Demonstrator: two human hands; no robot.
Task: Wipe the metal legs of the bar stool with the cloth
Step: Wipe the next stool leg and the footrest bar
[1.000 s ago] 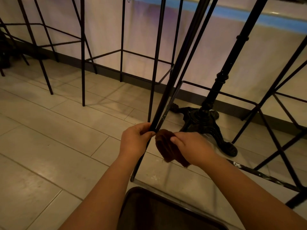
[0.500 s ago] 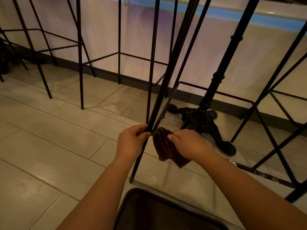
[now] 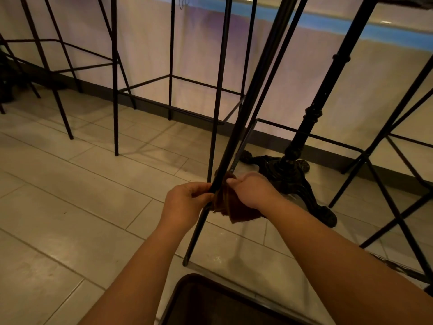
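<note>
Far left, other stools' black legs (image 3: 114, 90) stand on the tiled floor (image 3: 70, 195) along the pale wall. Centre: left hand (image 3: 185, 202) grips the slanted black metal leg (image 3: 236, 132) of the bar stool, fingers curled round it low down. Just right of it, touching the leg, a brown cloth (image 3: 232, 207) is bunched in the right hand (image 3: 250, 188), fingers pinching it against the leg. Further right, an ornate cast table base (image 3: 288, 174) sits on the floor.
</note>
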